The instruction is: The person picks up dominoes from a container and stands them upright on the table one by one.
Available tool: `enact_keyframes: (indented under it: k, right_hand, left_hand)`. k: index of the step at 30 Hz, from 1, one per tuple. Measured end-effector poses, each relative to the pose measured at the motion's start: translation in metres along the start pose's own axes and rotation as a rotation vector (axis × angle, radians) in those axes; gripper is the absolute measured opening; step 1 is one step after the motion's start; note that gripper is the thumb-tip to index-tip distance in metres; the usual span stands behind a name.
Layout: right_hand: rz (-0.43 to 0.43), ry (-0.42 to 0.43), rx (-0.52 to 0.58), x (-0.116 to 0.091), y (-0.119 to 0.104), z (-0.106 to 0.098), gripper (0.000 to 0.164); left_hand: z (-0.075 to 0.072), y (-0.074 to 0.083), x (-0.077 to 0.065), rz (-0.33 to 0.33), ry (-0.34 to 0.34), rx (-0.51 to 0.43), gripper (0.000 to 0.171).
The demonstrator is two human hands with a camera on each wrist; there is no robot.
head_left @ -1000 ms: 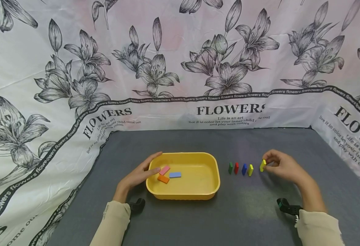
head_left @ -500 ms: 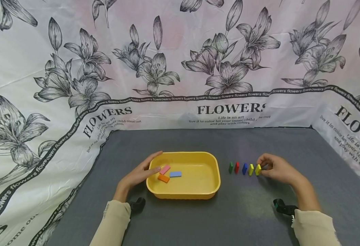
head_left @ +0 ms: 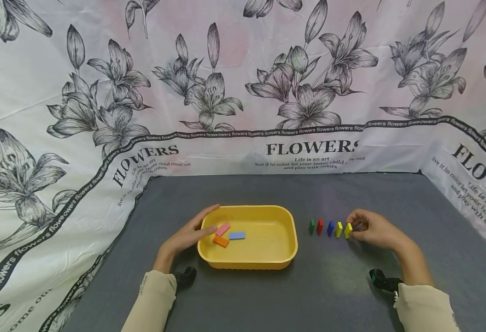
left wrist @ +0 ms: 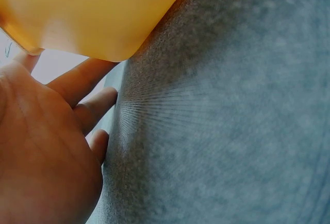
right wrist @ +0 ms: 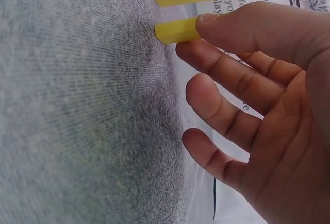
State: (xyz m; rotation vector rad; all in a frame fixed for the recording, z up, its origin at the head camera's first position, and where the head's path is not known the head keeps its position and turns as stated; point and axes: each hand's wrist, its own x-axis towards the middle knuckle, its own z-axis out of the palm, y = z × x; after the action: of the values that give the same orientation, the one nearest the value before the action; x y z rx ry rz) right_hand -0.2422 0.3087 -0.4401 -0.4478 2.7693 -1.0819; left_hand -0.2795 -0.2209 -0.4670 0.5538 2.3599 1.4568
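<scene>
My left hand (head_left: 190,231) holds the left side of a yellow plastic tub (head_left: 263,265), its thumb over the rim and its fingers along the outside wall. Inside the tub lie a pink block (head_left: 223,229), an orange block (head_left: 220,241) and a light blue block (head_left: 237,235). Between thumb and forefinger, my right hand (head_left: 373,228) pinches a yellow domino block (right wrist: 178,30), upright on the table at the right end of a row. Beside it stand another yellow block (head_left: 339,229), a blue block (head_left: 330,228), a red block (head_left: 319,226) and a green block (head_left: 311,226).
A dark grey cloth covers the table (head_left: 301,299). Behind and at the sides hangs a white curtain (head_left: 226,157) printed with flowers. The wider gap in the row lies between the red and blue blocks.
My right hand has moved left with the yellow block, from apart on the right to close beside the other yellow one. Over the last half second it holds still. The left hand has not moved.
</scene>
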Motion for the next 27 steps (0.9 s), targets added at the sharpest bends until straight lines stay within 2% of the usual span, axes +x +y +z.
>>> enact_keyframes:
  k: [27]
  right_hand:
    - [-0.018, -0.005, 0.023, -0.0017, -0.0006, -0.0035, 0.032]
  left_hand:
    - [0.0002, -0.0012, 0.0013, -0.004, -0.001, -0.001, 0.067]
